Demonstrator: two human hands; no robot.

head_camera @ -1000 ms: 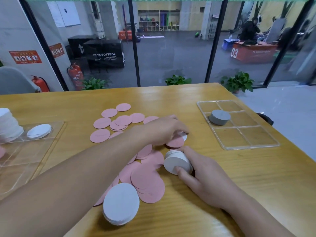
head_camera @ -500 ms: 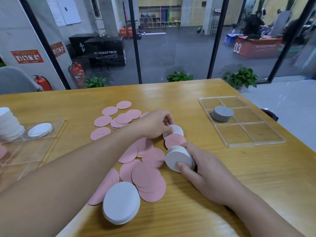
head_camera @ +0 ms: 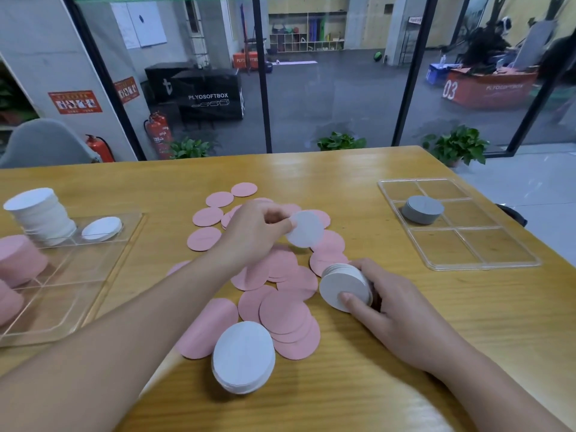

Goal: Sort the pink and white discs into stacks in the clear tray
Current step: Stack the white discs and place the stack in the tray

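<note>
Several loose pink discs lie scattered over the middle of the wooden table. My left hand pinches a single white disc lifted above them. My right hand grips a small stack of white discs held on edge at the right of the pile. Another white stack lies flat near the front. The clear tray at the left holds a tall white stack, one flat white disc and pink stacks.
A second clear tray with a grey disc stack sits at the right, close to the table's right edge. Behind the table's far edge is a glass wall with potted plants.
My left hand has picked a white disc out of the pile and raised it. My right hand keeps its hold on the white stack, almost unmoved.
</note>
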